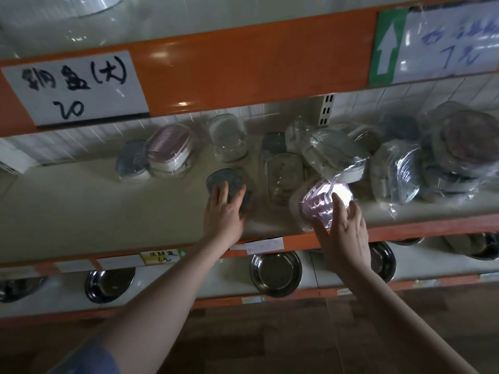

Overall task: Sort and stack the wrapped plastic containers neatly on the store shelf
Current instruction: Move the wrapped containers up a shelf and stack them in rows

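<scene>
Shelf [81,201] left bare; wrapped containers [399,168] crowd right.

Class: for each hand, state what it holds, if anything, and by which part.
The left hand grips the grey-lidded container over its near top. The right hand holds the pink-lidded wrapped container at its near right side.
</scene>
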Demonstrator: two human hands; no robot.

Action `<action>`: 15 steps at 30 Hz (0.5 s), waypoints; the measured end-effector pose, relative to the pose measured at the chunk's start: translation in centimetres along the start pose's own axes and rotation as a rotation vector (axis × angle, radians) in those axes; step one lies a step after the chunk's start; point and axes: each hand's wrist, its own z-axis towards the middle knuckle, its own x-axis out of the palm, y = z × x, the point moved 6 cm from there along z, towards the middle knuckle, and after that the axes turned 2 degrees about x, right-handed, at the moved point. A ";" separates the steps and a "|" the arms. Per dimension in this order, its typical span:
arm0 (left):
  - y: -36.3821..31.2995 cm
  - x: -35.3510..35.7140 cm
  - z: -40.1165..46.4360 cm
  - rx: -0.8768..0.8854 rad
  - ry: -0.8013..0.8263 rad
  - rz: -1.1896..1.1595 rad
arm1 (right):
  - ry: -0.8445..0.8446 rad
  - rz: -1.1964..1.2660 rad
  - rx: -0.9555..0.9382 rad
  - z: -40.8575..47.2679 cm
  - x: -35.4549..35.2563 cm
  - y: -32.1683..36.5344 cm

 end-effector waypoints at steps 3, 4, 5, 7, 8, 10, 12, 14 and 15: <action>0.3 -0.3 -0.2 0.020 0.000 -0.007 | -0.006 0.115 0.064 0.9 0.8 0.8; 0.4 -0.4 -0.3 0.025 0.002 -0.015 | -0.018 0.163 0.090 1.1 0.9 1.0; 0.5 -0.5 -0.3 0.031 0.000 -0.024 | -0.036 0.218 0.120 1.3 1.1 1.3; 0.8 -0.8 -0.5 0.052 -0.019 -0.029 | -0.073 0.309 0.177 1.5 1.3 1.8; 1.0 -1.0 -0.7 0.064 -0.032 -0.029 | -0.085 0.336 0.208 1.7 1.3 2.1; 1.4 -1.2 -0.9 0.076 -0.055 -0.036 | -0.114 0.384 0.279 2.0 1.6 2.3; 1.9 -1.4 -1.2 0.067 -0.062 -0.055 | -0.150 0.458 0.375 2.3 2.0 2.3; 2.2 -1.5 -1.4 0.055 -0.070 -0.081 | -0.178 0.525 0.473 2.3 2.4 2.1; 2.3 -1.7 -1.4 0.046 -0.076 -0.100 | -0.182 0.544 0.503 2.1 2.6 2.1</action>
